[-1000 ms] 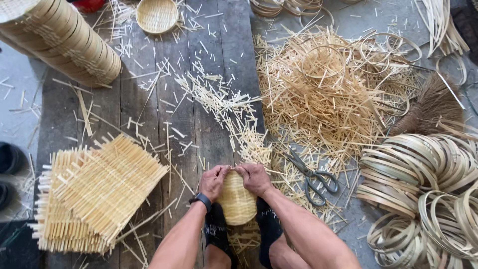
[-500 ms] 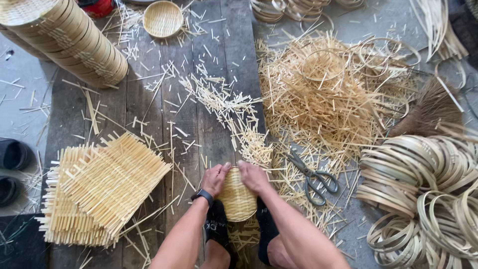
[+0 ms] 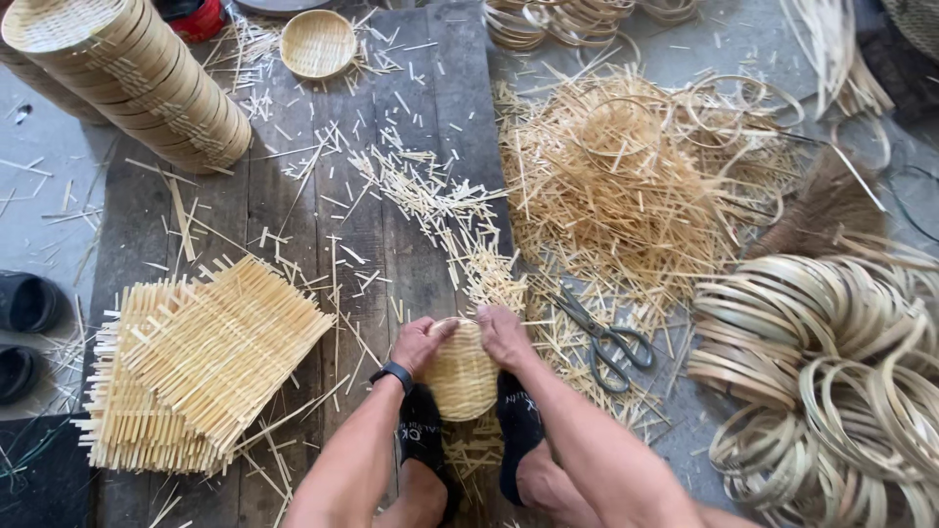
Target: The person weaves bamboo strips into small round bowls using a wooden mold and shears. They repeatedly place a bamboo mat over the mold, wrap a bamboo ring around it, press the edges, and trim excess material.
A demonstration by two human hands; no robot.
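While both hands press on the small woven basket (image 3: 462, 370) at lower centre of frame, it sits on the wooden worktop (image 3: 293, 205) between my two black-socked feet (image 3: 423, 438). Left hand (image 3: 421, 344) is clamped on its left rim, right hand (image 3: 504, 337) on its right rim, fingers curled over the edge. The basket body looks woven and domed; the rim hoop seems the part in hand, so I judge this one as mid-way. A stack of finished baskets (image 3: 137, 73) lies upper left, one loose finished basket (image 3: 318, 43) top centre. Plenty left: flat woven mats (image 3: 196, 362) piled lower left, bamboo hoops (image 3: 831, 372) heaped at right. Scissors (image 3: 602, 337) lie just right of my right hand, untouched, beside the trimmings heap (image 3: 626, 186). Versus a second ago: hands stay on the basket, grip barely shifted; the view has tilted a little, nothing else moved.
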